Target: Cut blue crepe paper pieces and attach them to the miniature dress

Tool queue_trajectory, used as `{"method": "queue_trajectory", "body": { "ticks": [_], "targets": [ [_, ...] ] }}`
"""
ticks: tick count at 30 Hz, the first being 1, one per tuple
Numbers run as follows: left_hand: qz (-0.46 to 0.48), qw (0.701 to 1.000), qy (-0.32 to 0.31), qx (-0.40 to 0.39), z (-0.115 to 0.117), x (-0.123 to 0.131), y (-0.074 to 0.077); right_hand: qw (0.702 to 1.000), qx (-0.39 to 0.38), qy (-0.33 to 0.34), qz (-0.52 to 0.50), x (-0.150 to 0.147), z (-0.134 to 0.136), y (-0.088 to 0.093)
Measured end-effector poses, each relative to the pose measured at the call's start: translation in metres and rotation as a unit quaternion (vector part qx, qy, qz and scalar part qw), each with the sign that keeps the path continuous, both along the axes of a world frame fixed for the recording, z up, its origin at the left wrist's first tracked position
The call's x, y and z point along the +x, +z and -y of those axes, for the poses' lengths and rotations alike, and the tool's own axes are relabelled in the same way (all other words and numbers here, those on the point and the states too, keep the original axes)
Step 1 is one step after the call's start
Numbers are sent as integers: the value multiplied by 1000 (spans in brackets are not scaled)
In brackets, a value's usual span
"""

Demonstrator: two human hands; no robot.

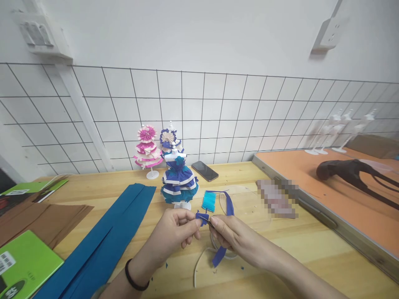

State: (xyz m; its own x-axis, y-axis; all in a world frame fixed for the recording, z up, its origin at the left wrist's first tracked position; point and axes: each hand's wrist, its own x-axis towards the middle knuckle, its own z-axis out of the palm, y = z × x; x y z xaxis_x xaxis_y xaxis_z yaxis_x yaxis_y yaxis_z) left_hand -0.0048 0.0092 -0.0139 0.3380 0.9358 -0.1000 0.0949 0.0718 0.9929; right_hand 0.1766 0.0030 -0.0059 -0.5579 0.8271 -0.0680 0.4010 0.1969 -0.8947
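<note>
Left hand (pixel 179 229): pinching a small purple piece (pixel 203 214).
Right hand (pixel 232 236): clasping a thin tool (pixel 206 219) across that piece.
Miniature dress (pixel 180 177): standing just beyond, showing blue ruffles.

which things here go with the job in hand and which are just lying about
Likely in the job:
small blue piece, left hand
thin dark tool, right hand
blue strip
turquoise pleated piece
teal sheet
blue dress

Seemingly just lying about:
phone
green packets
</note>
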Motion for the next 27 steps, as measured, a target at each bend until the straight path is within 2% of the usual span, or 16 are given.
{"method": "queue_trajectory", "body": {
  "ticks": [17, 27],
  "targets": [
    [-10, 1000, 4, -6, 0, 2, -1, 1000, 10, -6, -8, -1, 0, -3],
    [-17, 1000, -14, 7, 0, 0, -3, 1000, 17, -5, 1, 0, 0, 0]
  ]
}}
